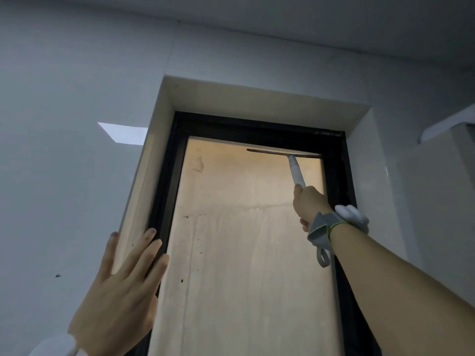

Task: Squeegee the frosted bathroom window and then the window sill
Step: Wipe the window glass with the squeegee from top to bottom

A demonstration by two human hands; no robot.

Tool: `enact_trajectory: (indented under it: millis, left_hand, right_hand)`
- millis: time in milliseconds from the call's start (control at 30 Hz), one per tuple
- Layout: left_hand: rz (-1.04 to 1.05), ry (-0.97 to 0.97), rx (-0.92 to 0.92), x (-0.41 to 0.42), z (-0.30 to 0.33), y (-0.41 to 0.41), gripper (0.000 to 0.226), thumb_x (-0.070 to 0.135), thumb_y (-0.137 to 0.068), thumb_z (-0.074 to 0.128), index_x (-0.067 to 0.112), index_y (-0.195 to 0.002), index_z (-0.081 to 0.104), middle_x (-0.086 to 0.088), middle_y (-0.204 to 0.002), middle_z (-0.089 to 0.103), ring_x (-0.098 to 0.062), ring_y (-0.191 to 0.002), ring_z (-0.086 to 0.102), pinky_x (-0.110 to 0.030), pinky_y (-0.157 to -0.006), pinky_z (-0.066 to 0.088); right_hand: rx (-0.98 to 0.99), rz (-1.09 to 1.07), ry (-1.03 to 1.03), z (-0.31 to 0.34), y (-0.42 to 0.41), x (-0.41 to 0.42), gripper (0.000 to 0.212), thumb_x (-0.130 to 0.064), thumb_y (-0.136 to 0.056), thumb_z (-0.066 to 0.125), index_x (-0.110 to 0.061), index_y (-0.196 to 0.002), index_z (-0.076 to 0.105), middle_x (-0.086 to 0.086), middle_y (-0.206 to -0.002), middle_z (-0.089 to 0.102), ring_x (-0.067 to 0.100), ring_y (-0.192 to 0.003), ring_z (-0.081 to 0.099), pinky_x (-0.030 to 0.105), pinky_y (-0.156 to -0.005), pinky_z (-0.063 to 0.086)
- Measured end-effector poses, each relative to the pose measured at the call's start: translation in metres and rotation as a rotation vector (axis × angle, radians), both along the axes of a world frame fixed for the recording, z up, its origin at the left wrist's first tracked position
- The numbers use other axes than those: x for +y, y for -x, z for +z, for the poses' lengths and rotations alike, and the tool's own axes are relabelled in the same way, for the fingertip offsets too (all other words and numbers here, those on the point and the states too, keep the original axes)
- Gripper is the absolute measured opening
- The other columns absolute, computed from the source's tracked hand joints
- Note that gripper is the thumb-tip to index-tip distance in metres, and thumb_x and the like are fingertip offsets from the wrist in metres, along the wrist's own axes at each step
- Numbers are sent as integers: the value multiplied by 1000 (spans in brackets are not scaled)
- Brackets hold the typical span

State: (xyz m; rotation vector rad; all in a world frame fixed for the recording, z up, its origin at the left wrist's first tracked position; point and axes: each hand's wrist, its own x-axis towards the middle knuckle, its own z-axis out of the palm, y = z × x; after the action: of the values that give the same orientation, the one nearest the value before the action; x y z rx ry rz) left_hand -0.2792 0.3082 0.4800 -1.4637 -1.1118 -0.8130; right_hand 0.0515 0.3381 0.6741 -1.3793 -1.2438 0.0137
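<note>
The frosted window (239, 240) glows warm beige inside a black frame (167, 201), seen from below. My right hand (309, 204) is raised and shut on the white handle of a squeegee (295, 170). Its dark blade lies level against the glass at the top right corner of the pane. A grey strap with a green edge wraps that wrist. My left hand (123, 291) rests flat with fingers spread on the pale left side of the window recess, beside the frame. Water streaks and dark specks mark the lower glass. The window sill is out of view.
Grey tiled wall (64, 176) surrounds the recess. A bright patch of reflected light (123, 133) sits on the wall left of the window. A white fixture (447, 129) juts out at the upper right.
</note>
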Motion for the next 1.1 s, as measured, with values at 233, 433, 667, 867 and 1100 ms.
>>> enact_trajectory:
  millis: [233, 433, 667, 867, 1100]
  left_hand:
    - [-60, -4, 25, -2, 0, 0, 49, 12, -79, 30, 4, -111, 67, -16, -128, 58, -38, -138, 45, -65, -112, 30]
    - [-93, 4, -16, -6, 11, -17, 48, 17, -75, 31, 10, -109, 64, -9, -116, 58, -35, -118, 55, -52, -96, 40]
    - [-27, -14, 23, -1, 6, -3, 47, 17, -74, 32, 7, -110, 61, -10, -106, 56, -34, -101, 57, -50, -85, 41]
    - [2, 32, 27, -5, 5, -3, 37, 14, -72, 45, 8, -105, 61, -7, -93, 55, -31, -77, 54, -44, -74, 38]
    - [11, 87, 22, -6, -1, -5, 32, 13, -70, 51, 8, -101, 61, -7, -89, 55, -30, -71, 52, -43, -69, 38]
  right_hand:
    - [-31, -30, 24, -22, -12, -5, 54, -47, -104, 27, -1, -119, 51, 15, -91, 55, 30, -72, 55, 35, -65, 48]
    - [-54, -38, 57, -50, -12, -8, 53, -47, -104, 24, -3, -119, 50, 13, -90, 55, 27, -69, 55, 33, -58, 49]
    - [-59, -35, 93, -95, -11, -9, 52, -48, -104, 22, -5, -119, 47, 14, -92, 59, 28, -70, 57, 33, -55, 50]
    - [-67, -45, 116, -133, -8, -12, 50, -49, -103, 22, -7, -117, 46, 12, -90, 60, 27, -67, 58, 38, -57, 54]
    - [-49, -31, 144, -161, -9, -19, 49, -51, -103, 22, -9, -114, 45, 11, -85, 59, 25, -60, 56, 33, -46, 50]
